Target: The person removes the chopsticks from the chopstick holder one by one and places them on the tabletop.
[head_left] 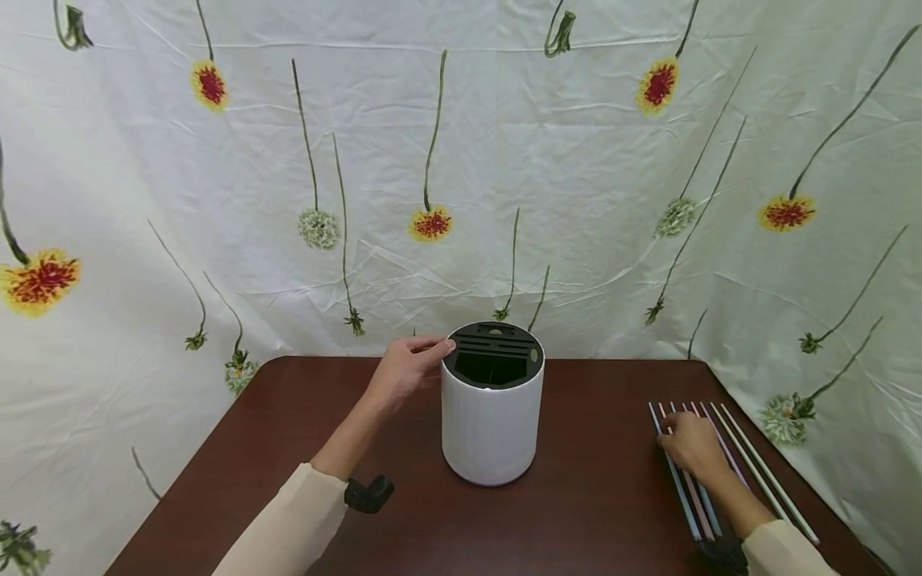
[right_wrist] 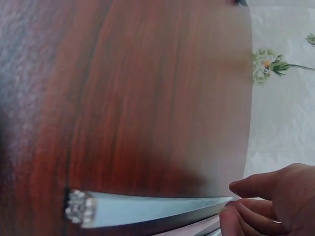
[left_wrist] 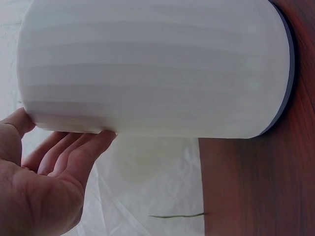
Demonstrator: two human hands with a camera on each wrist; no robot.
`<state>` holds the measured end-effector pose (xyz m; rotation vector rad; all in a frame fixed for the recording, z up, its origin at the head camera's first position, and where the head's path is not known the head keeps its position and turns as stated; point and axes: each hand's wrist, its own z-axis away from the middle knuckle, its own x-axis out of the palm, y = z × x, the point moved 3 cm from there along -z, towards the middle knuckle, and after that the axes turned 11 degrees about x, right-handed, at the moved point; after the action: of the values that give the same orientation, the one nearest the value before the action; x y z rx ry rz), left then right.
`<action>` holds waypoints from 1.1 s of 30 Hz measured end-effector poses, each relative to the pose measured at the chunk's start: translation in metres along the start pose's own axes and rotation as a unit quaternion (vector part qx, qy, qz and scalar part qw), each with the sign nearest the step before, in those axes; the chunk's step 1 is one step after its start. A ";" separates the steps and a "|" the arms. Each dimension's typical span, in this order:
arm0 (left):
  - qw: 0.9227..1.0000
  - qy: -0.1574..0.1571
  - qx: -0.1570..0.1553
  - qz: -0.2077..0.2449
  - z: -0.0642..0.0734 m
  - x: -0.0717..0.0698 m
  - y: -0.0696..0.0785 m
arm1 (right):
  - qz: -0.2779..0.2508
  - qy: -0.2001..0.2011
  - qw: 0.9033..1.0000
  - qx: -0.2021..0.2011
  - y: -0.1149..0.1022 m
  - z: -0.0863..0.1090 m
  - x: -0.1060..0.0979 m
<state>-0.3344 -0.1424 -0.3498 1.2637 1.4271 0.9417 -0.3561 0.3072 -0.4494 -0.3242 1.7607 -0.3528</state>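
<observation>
A white round desk organizer point(head_left: 491, 436) stands upright near the middle of the table, with a black top point(head_left: 497, 340) that has slots and one larger opening. My left hand point(head_left: 410, 370) touches its left side: the thumb lies at the top rim, and the other fingertips rest against the wall in the left wrist view. On the right, my right hand point(head_left: 693, 444) pinches a light-blue stick point(right_wrist: 147, 209) near its far end, between thumb and fingers. That stick's near end is silvery and glittering. A pink stick point(head_left: 697, 506) lies beside it, partly hidden by the hand.
More thin sticks, among them pale green ones point(head_left: 785, 484), lie side by side along the right edge of the dark red-brown table point(head_left: 591, 480). Behind the table hangs a white cloth point(head_left: 389, 160) printed with flowers.
</observation>
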 end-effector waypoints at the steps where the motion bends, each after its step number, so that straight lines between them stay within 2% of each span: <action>1: 1.000 0.001 -0.001 0.000 0.000 0.000 0.000 | -0.001 0.002 1.000 -0.002 -0.001 0.000 -0.001; 7: 1.000 0.009 -0.007 -0.009 0.003 0.000 0.002 | -0.003 0.017 1.000 -0.019 -0.009 0.000 -0.003; 14: 0.999 0.020 -0.018 -0.020 0.008 0.001 0.006 | -0.002 0.010 1.000 -0.014 -0.019 0.001 -0.006; 18: 0.999 0.004 -0.035 -0.018 0.009 -0.001 0.010 | -0.005 0.014 1.000 -0.016 -0.026 0.003 -0.009; 21: 0.999 -0.012 -0.043 -0.026 0.009 -0.008 0.013 | -0.008 0.025 0.999 -0.023 -0.032 0.005 -0.012; 24: 0.998 -0.005 -0.036 -0.047 0.008 -0.021 0.014 | -0.018 0.035 0.999 -0.032 -0.038 0.007 -0.016; 26: 0.996 0.010 -0.017 -0.087 0.009 -0.030 0.012 | -0.023 0.041 0.998 -0.035 -0.042 0.009 -0.019; 27: 0.993 0.020 -0.006 -0.117 0.009 -0.035 0.011 | -0.025 0.043 0.998 -0.037 -0.044 0.009 -0.020; 29: 0.978 0.037 0.026 -0.205 0.013 -0.045 0.004 | -0.024 0.056 0.997 -0.045 -0.048 0.011 -0.022; 31: 0.951 0.052 0.065 -0.298 0.017 -0.053 -0.005 | -0.016 0.076 0.995 -0.056 -0.052 0.013 -0.024; 33: 0.917 0.066 0.109 -0.378 0.022 -0.061 -0.016 | -0.004 0.096 0.993 -0.064 -0.055 0.014 -0.025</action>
<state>-0.3171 -0.2062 -0.3602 0.6840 1.9581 0.3424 -0.3355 0.2659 -0.4078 -0.3995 1.9764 -0.2843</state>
